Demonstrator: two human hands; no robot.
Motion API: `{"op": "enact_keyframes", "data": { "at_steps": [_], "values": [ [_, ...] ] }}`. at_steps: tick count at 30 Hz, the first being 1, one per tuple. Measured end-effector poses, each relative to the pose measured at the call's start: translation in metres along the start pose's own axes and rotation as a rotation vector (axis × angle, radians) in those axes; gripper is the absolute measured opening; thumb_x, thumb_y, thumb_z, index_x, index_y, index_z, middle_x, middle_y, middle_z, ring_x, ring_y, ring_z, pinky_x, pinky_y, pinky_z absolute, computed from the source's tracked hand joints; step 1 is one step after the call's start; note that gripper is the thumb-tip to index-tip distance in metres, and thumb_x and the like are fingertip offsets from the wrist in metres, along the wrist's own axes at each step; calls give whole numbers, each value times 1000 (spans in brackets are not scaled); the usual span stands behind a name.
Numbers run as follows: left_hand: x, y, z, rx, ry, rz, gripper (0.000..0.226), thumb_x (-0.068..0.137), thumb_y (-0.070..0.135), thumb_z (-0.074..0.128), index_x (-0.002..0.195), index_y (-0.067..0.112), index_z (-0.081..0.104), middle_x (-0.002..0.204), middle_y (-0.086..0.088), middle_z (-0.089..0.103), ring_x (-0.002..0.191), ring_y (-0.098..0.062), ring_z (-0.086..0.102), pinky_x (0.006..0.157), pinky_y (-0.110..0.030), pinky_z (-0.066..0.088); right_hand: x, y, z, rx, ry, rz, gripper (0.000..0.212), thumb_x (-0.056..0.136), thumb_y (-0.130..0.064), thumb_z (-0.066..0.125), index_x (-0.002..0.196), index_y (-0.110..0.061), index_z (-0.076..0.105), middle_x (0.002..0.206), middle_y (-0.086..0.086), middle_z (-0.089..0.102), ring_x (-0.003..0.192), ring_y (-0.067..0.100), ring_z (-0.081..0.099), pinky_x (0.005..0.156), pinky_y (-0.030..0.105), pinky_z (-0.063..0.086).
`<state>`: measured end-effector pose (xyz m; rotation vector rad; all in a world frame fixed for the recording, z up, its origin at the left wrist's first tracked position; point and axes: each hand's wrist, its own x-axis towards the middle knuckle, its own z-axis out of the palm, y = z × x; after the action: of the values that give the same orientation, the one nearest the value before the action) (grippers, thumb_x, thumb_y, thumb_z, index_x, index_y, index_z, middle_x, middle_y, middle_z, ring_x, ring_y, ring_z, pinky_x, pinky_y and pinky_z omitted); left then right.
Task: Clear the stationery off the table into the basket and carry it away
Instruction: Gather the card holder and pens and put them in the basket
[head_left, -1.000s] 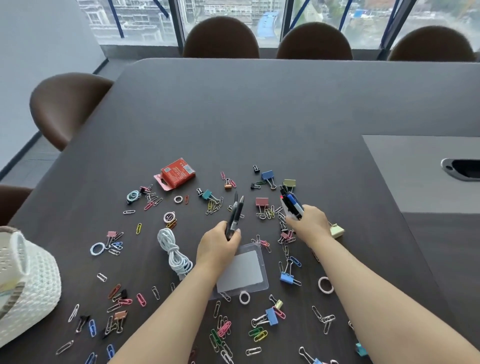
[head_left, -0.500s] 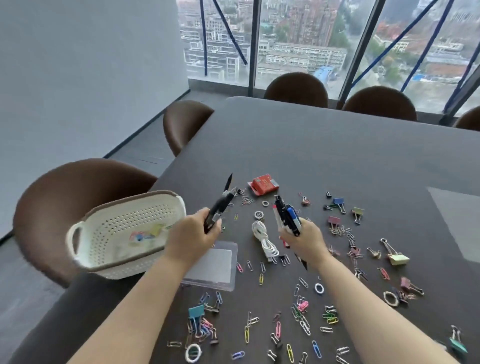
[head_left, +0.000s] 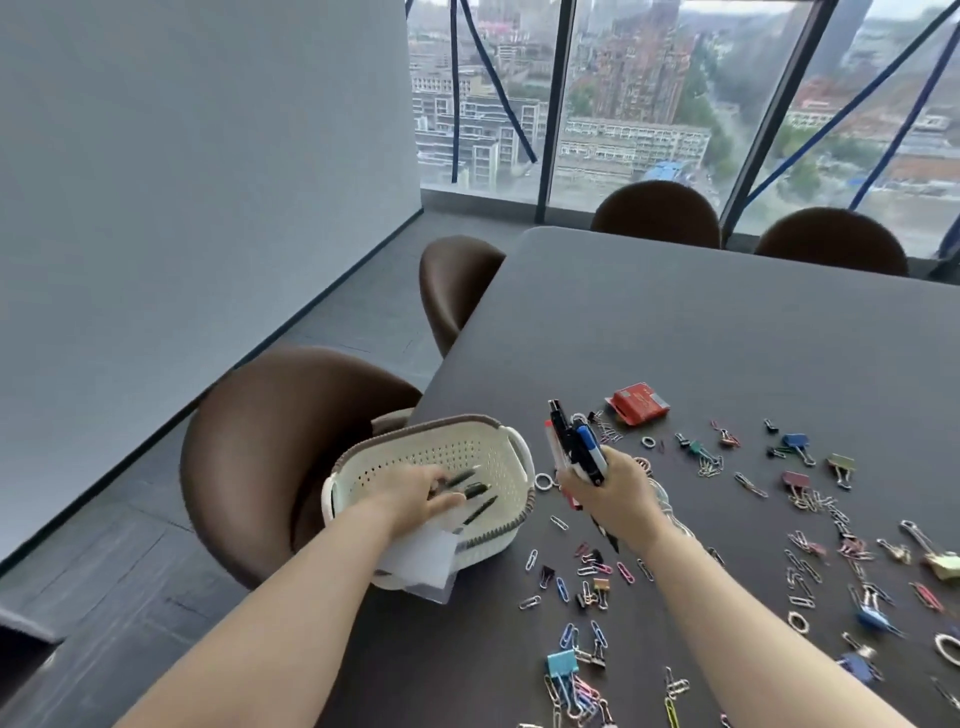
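A white perforated basket (head_left: 492, 546) with a brown rim stands at the table's left edge. My left hand (head_left: 415, 492) is inside it with fingers spread, and three black pens (head_left: 475, 492) lie loose just past the fingertips. My right hand (head_left: 609, 489) hovers to the right of the basket, closed around an upright bundle of black, blue and red pens (head_left: 575, 446). A clear badge holder (head_left: 422, 567) leans at the basket's near side under my left wrist. Paper clips (head_left: 587, 569) and binder clips (head_left: 795, 442) are scattered over the dark table (head_left: 701, 332).
A small red box (head_left: 638, 403) lies beyond my right hand, and a white cord (head_left: 672, 512) is partly hidden under it. A brown chair (head_left: 280, 447) stands by the basket, another (head_left: 457, 286) farther along, and two (head_left: 657, 214) at the far end by the window.
The view has swung left. My left hand moved from over the table into the basket and let go of the black pens. My right hand still holds its bundle.
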<state>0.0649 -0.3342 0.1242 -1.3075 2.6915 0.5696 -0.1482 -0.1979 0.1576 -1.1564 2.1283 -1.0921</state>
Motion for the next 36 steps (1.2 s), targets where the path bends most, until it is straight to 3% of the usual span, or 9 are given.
{"op": "enact_keyframes", "data": {
  "at_steps": [4,9,13,17,21,25,28,32,36],
  "values": [
    [3,-6,8,-31,105,-11,43,90,58,37,102,19,51,102,1,54,89,-18,53,65,-28,32,0,-7,11,19,4,16,28,78,-19,67,59,-17,47,51,-7,51,36,-1,41,39,10,30],
    [3,-14,9,28,80,4,48,91,58,29,77,17,48,84,-4,59,83,-20,54,62,-28,31,5,-13,26,-5,1,8,25,77,-19,68,62,-14,49,54,-5,52,49,10,43,49,23,36],
    [2,-16,7,-86,236,-14,65,81,69,19,70,15,54,68,1,55,73,-20,54,55,-28,30,7,-18,33,-15,-11,-4,28,77,-20,68,59,-18,47,54,-5,51,49,9,41,48,21,34],
    [4,-11,-3,-264,440,-91,47,90,56,36,67,16,41,62,1,50,66,-23,52,55,-29,30,7,-16,32,-12,-15,-8,27,77,-19,69,59,-16,48,55,-4,52,50,9,42,47,17,35],
    [12,-10,-8,-328,442,-106,48,86,57,45,57,20,34,53,6,43,59,-19,47,52,-29,30,7,-11,31,-12,-15,-12,25,78,-18,68,61,-14,49,54,-5,53,46,5,43,44,12,34],
    [17,-10,-5,-275,299,-68,49,85,62,38,65,18,44,68,3,50,70,-19,51,60,-31,38,9,-10,34,-29,-41,3,27,78,-18,67,60,-13,47,54,-4,50,48,9,41,47,18,34],
    [9,-23,0,-251,302,-37,43,89,55,41,87,15,57,96,0,57,92,-18,53,81,-33,43,14,-14,41,-13,-88,-15,22,77,-19,67,69,-5,53,61,3,56,54,13,45,52,25,37],
    [-17,-50,6,-184,425,1,44,80,54,45,95,16,62,104,0,61,103,-22,54,93,-40,38,24,-33,59,-64,-216,-103,16,78,-22,66,67,-23,53,62,-3,59,51,6,52,50,15,40],
    [-45,-66,13,-126,635,-153,41,75,41,43,94,11,64,111,-10,60,109,-31,53,91,-49,41,38,-59,89,-360,-318,-342,13,79,-28,65,79,-16,58,71,0,57,65,21,51,60,29,40]
  ]
}}
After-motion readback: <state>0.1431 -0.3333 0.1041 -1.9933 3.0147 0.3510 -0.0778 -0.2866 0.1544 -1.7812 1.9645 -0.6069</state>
